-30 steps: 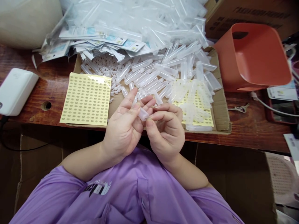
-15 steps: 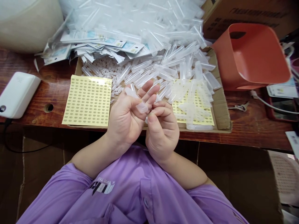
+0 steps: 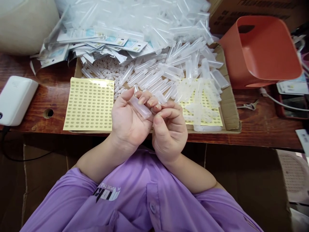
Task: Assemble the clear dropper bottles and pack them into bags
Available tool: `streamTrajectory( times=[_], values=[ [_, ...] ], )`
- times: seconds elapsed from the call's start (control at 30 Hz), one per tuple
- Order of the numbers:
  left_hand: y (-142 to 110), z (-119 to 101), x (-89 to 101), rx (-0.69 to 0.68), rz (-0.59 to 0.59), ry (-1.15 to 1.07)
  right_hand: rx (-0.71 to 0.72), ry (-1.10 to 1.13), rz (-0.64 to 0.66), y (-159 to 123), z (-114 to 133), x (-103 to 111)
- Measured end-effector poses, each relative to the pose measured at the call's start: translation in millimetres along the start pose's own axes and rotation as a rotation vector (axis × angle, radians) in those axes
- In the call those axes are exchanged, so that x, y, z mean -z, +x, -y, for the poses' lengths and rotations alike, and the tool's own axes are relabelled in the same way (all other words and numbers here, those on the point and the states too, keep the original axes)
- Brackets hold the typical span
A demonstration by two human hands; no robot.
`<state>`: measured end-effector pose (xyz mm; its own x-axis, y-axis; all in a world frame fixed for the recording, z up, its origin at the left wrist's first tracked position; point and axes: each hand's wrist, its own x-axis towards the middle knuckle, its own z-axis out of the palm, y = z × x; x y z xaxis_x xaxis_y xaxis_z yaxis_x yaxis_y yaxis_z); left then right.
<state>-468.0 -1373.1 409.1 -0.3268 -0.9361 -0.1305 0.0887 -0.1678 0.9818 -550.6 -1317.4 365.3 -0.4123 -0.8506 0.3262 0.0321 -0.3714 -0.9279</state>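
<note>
A translucent plastic tube (image 3: pixel 140 108) lies slantwise across my left hand (image 3: pixel 131 119), held by its curled fingers, with the palm turned up. Right beside it, my right hand (image 3: pixel 169 129) is closed, thumb pressed against the index finger near the left fingertips; whatever it pinches is hidden. Beyond both hands, many similar tubes (image 3: pixel 154 80) and small white pieces (image 3: pixel 108 69) lie in a shallow cardboard tray (image 3: pixel 230 109). A yellow sheet of small oval stickers (image 3: pixel 89 104) rests over the tray's left front. Another sticker sheet (image 3: pixel 214 120) is at the right, partly covered by translucent pieces.
Printed cards (image 3: pixel 113 43) and a large heap of tubes (image 3: pixel 135 16) fill the back. An orange bin (image 3: pixel 263 54) stands at the right, near keys (image 3: pixel 249 105) and a white cable (image 3: pixel 285 104). On the left are a white power bank (image 3: pixel 18 100) and a pale rounded container (image 3: pixel 26 25).
My left fingers have curled inward over the tube, which now shows more of its length across the palm. My right hand keeps its pinch and has barely moved.
</note>
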Motion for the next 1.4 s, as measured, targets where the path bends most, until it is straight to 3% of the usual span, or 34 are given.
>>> streamTrajectory(
  times=[0.17, 0.27, 0.7, 1.4],
  values=[
    [-0.6, -13.5, -9.2, 0.276, -0.19, -0.851, 0.088, -0.09, 0.09, 1.2, 1.5, 7.9],
    [-1.5, -14.4, -12.1, 0.328, -0.211, -1.058, 0.104, -0.102, 0.109, 0.1, 3.1, 7.9],
    [-5.7, -5.3, -16.4, 0.174, -0.253, -0.991, 0.063, -0.124, 0.074, -3.0, 4.1, 0.9],
    [-8.1, -1.9, -17.4, 0.127, -0.277, -0.981, 0.073, -0.17, 0.076, -5.3, 3.7, 2.9]
  ],
)
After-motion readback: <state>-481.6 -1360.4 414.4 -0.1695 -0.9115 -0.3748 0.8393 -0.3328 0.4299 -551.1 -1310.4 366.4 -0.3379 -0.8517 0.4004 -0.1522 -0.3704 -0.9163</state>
